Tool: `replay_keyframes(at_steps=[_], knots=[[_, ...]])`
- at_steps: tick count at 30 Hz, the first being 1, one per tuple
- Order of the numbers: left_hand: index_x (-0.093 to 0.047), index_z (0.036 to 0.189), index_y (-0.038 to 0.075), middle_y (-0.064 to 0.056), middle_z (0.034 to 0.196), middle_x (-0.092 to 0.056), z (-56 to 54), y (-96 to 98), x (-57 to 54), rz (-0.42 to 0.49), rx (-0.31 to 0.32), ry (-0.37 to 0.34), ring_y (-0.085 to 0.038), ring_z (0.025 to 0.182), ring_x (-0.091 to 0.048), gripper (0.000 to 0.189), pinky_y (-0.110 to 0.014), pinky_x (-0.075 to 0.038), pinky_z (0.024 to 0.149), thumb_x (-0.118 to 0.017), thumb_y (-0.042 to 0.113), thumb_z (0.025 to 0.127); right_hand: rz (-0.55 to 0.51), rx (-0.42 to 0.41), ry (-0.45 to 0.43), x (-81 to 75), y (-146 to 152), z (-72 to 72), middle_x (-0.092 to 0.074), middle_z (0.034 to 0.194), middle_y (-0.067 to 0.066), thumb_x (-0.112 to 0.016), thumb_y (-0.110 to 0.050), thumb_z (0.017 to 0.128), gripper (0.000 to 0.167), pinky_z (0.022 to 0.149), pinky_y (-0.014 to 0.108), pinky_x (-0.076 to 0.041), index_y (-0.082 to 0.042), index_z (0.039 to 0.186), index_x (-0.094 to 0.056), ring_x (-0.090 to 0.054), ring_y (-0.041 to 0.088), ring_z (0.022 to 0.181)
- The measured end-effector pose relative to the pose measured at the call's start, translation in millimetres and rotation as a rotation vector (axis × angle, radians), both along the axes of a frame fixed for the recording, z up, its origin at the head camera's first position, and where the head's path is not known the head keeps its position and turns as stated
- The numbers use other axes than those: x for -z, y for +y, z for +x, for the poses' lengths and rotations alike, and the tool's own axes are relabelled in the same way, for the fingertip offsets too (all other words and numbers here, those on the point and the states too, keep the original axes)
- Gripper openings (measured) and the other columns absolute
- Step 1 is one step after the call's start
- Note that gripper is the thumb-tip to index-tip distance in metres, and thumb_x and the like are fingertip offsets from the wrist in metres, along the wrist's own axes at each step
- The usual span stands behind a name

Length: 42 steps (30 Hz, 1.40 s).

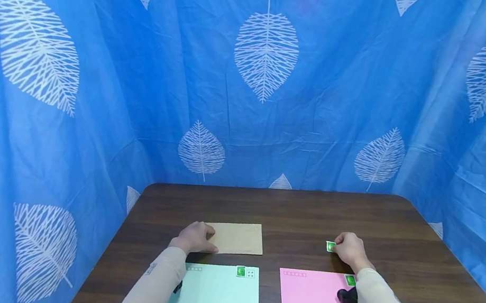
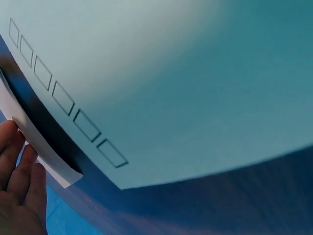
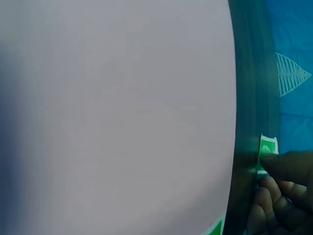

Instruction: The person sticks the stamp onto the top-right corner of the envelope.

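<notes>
At its left end, my left hand grips a tan envelope. In the left wrist view the edge of this envelope stands off the table with fingers against it. My right hand pinches a small green stamp between thumb and finger, off to the right of the tan envelope. Close up, the right wrist view has the stamp with a white perforated edge, the thumb partly covering it.
Nearer me lie a mint-green envelope and a pink envelope, each bearing a green stamp at its upper right. The right forearm covers part of the pink one. A blue leaf-patterned curtain surrounds the brown wooden table.
</notes>
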State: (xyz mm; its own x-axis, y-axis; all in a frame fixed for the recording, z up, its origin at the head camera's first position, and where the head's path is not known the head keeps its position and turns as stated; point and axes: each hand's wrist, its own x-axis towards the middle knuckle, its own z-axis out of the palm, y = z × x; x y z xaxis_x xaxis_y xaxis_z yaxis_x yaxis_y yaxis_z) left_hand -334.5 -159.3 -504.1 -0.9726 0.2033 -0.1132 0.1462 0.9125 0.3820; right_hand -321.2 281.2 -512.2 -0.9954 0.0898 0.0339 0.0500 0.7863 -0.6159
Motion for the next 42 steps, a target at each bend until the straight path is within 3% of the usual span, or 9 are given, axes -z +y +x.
replay_keyframes(at_steps=[9,19,32,42], knots=[[-0.067,0.130,0.011,-0.011,0.132,-0.066,3.4,2.8,-4.9,-0.012,-0.009,-0.014,-0.026,0.112,-0.060,0.064,-0.052,-0.049,0.104,-0.088,0.036,0.076,0.021,0.020,-0.012,-2.6,-3.2,-0.5,-0.064,0.084,0.016,-0.059,0.000,0.085,0.006,0.073,0.041,-0.049,0.003,0.085,-0.064,-0.057,0.029,0.079],[-0.068,0.129,0.011,-0.010,0.129,-0.067,4.6,3.8,-13.6,-0.031,-0.007,-0.022,-0.024,0.107,-0.059,0.061,-0.051,-0.049,0.104,-0.087,0.036,0.077,0.013,-0.011,-0.022,-5.3,-4.6,-3.0,-0.062,0.082,0.013,-0.059,-0.001,0.089,0.009,0.072,0.038,-0.047,0.002,0.083,-0.064,-0.056,0.027,0.078],[-0.069,0.126,0.011,-0.008,0.120,-0.069,5.0,1.9,-9.0,-0.027,0.008,-0.011,-0.022,0.097,-0.057,0.057,-0.049,-0.051,0.099,-0.087,0.035,0.077,-0.080,0.002,-0.005,-5.9,-4.1,0.0,-0.065,0.087,0.018,-0.063,-0.005,0.092,0.012,0.070,0.034,-0.045,0.006,0.091,-0.068,-0.056,0.029,0.081],[-0.072,0.123,0.013,-0.006,0.112,-0.070,2.3,0.9,-4.5,-0.025,0.014,0.000,-0.022,0.095,-0.056,0.055,-0.046,-0.052,0.093,-0.088,0.035,0.076,-0.164,0.012,-0.044,-4.3,-8.1,-3.3,-0.065,0.092,0.019,-0.061,-0.007,0.095,0.018,0.069,0.030,-0.043,0.009,0.099,-0.068,-0.055,0.029,0.085]])
